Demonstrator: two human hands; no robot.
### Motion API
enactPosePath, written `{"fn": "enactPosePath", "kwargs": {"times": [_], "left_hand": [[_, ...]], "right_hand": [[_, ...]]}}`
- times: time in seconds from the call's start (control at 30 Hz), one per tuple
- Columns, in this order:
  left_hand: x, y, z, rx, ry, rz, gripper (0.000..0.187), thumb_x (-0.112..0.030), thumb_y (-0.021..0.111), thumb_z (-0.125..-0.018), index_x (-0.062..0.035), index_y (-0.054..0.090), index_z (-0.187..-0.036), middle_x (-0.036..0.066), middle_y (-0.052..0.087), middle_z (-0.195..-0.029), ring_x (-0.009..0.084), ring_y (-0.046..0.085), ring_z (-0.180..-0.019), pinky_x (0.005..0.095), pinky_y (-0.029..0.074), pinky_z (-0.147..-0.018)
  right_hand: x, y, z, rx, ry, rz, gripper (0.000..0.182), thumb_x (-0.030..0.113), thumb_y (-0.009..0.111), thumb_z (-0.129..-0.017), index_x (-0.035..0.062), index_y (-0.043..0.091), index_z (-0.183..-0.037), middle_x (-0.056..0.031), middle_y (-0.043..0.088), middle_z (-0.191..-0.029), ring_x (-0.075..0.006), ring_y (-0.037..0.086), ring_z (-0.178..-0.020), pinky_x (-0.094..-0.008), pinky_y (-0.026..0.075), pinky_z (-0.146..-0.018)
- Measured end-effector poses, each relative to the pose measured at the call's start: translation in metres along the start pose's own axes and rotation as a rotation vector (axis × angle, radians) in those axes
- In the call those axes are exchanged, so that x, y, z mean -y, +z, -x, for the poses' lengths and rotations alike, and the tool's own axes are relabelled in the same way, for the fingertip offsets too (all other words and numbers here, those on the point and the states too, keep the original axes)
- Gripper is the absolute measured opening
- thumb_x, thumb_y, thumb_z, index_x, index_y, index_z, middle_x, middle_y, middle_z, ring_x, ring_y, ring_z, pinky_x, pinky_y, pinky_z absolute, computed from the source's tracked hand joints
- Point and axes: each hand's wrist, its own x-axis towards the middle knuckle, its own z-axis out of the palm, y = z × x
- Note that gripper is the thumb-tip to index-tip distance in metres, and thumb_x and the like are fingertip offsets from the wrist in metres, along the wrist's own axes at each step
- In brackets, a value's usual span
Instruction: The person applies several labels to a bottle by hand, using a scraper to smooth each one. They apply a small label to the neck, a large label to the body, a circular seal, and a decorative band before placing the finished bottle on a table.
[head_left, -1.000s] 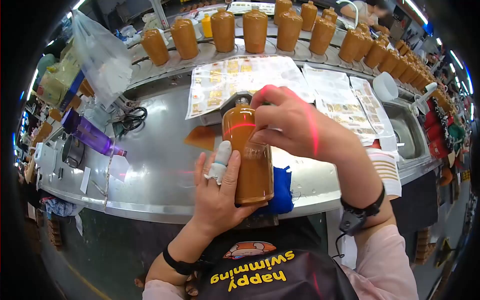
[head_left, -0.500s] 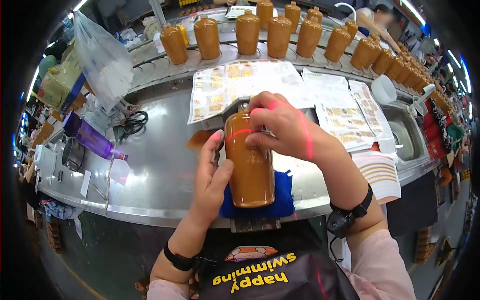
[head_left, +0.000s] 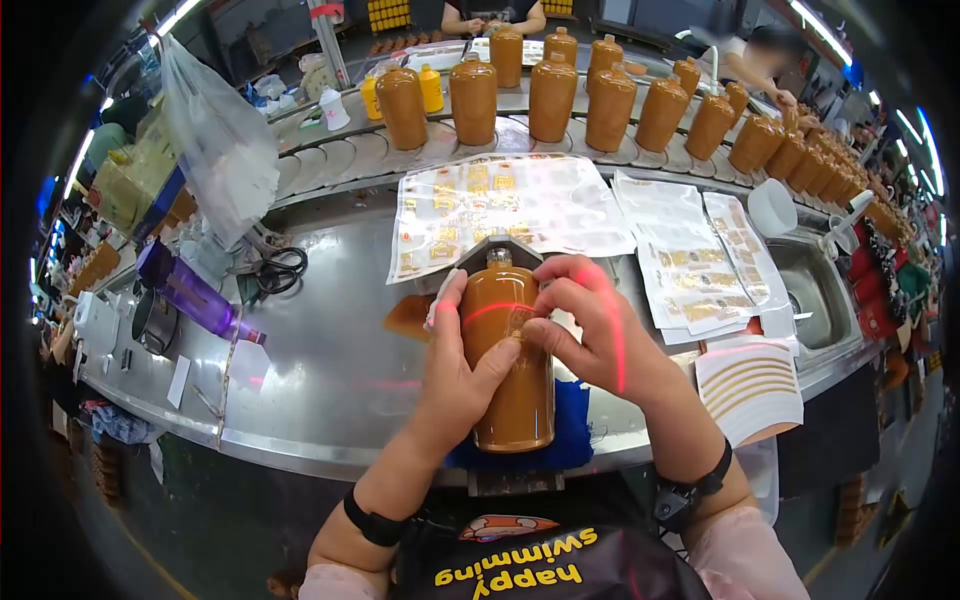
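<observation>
A glossy brown bottle (head_left: 508,400) with a clear neck lies tilted on a blue cloth (head_left: 574,420) in front of me, its neck at a dark angled metal holder (head_left: 515,244). My left hand (head_left: 455,370) is wrapped round the bottle's left side, thumb pressed on its front; something white shows by the fingertips. On the bottle's front is a small gold-lettered decal (head_left: 520,319). My right hand (head_left: 600,325) pinches at the decal's right edge with thumb and forefinger. A red light line crosses the bottle and my right hand.
Printed decal sheets (head_left: 500,205) lie behind the bottle, with more sheets (head_left: 690,260) at right. Brown bottles (head_left: 552,100) line a conveyor (head_left: 350,155). Scissors (head_left: 282,270) and a purple water bottle (head_left: 195,295) are at left, a sink (head_left: 815,290) at right. Co-workers sit beyond.
My left thumb has moved onto the bottle's front near the decal. My right hand has shifted lower, to the decal's edge. The conveyor bottles have moved right relative to the sheets.
</observation>
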Motion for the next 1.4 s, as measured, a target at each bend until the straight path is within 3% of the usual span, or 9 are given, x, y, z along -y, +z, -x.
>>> {"fn": "enactPosePath", "kwargs": {"times": [0.33,0.43,0.53,0.67,0.87,1.0,1.17,1.2,1.4], "left_hand": [[0.007,-0.005,0.017,-0.012,-0.067,0.351,0.074,-0.017,0.059,-0.093,0.0040,0.018,-0.151,0.018,0.037,-0.144,0.0238,0.039,-0.133,0.0367,0.034,-0.110],[0.005,-0.005,0.020,0.044,-0.085,0.398,0.072,-0.018,0.058,-0.094,0.0041,0.019,-0.150,0.018,0.038,-0.144,0.0227,0.041,-0.131,0.0362,0.034,-0.110],[0.012,-0.006,0.020,0.051,-0.038,0.338,0.075,-0.028,0.058,-0.096,0.0033,0.018,-0.151,0.017,0.037,-0.144,0.0229,0.041,-0.131,0.0366,0.033,-0.110],[0.016,-0.007,0.021,0.070,-0.042,0.294,0.079,-0.038,0.058,-0.097,0.0028,0.017,-0.152,0.016,0.037,-0.145,0.0243,0.039,-0.134,0.0378,0.030,-0.112],[0.013,-0.010,0.018,0.106,-0.033,0.326,0.078,-0.039,0.056,-0.098,0.0028,0.016,-0.151,0.017,0.037,-0.146,0.0242,0.038,-0.135,0.0374,0.029,-0.113],[0.012,-0.010,0.018,0.095,-0.072,0.483,0.067,-0.033,0.048,-0.102,0.0038,0.019,-0.150,0.017,0.039,-0.145,0.0228,0.040,-0.133,0.0358,0.032,-0.111],[0.018,-0.016,0.015,0.023,-0.089,0.481,0.061,-0.032,0.045,-0.104,0.0044,0.025,-0.148,0.018,0.041,-0.143,0.0229,0.040,-0.133,0.0361,0.031,-0.112],[0.012,-0.018,0.014,0.022,-0.105,0.496,0.061,-0.032,0.046,-0.103,0.0044,0.024,-0.148,0.018,0.041,-0.143,0.0231,0.040,-0.134,0.0362,0.031,-0.112],[0.003,-0.008,0.000,-0.016,-0.098,0.266,0.074,-0.031,0.062,-0.096,0.0044,0.024,-0.148,0.020,0.038,-0.142,0.0254,0.040,-0.132,0.0376,0.032,-0.111]], "right_hand": [[-0.023,-0.036,-0.032,0.011,0.029,0.016,0.011,0.009,0.067,-0.090,0.0029,0.058,-0.088,-0.0138,0.058,-0.115,-0.0263,0.059,-0.104,-0.0314,0.049,-0.080],[-0.090,-0.060,-0.066,0.020,0.127,0.253,0.017,0.018,0.065,-0.092,0.0030,0.058,-0.088,-0.0122,0.059,-0.110,-0.0273,0.057,-0.104,-0.0362,0.044,-0.092],[-0.158,-0.048,-0.098,0.060,0.215,0.375,0.024,0.029,0.070,-0.087,0.0062,0.069,-0.092,-0.0175,0.060,-0.101,-0.0334,0.057,-0.102,-0.0388,0.047,-0.086],[-0.214,-0.007,-0.123,0.239,0.327,0.776,0.019,0.025,0.065,-0.088,0.0105,0.071,-0.100,-0.0133,0.056,-0.119,-0.0342,0.053,-0.113,-0.0463,0.051,-0.089],[-0.159,-0.018,-0.120,0.149,0.129,0.858,0.020,0.027,0.066,-0.089,0.0103,0.069,-0.099,-0.0100,0.055,-0.117,-0.0330,0.053,-0.113,-0.0466,0.052,-0.086],[-0.069,-0.051,-0.097,0.144,-0.181,0.415,0.014,0.016,0.068,-0.089,0.0043,0.060,-0.085,-0.0119,0.057,-0.114,-0.0305,0.056,-0.101,-0.0384,0.048,-0.084],[0.015,-0.062,-0.075,0.412,-0.075,0.053,0.015,0.013,0.068,-0.089,0.0017,0.059,-0.086,-0.0121,0.056,-0.114,-0.0240,0.058,-0.093,-0.0345,0.048,-0.084],[0.015,-0.050,-0.068,0.382,-0.067,-0.013,0.018,0.015,0.070,-0.087,-0.0007,0.062,-0.090,-0.0185,0.059,-0.104,-0.0347,0.060,-0.094,-0.0389,0.050,-0.082],[0.000,-0.012,-0.043,0.327,-0.047,0.141,0.016,0.011,0.072,-0.085,0.0020,0.059,-0.086,-0.0148,0.056,-0.112,-0.0316,0.056,-0.102,-0.0385,0.048,-0.087]]}}
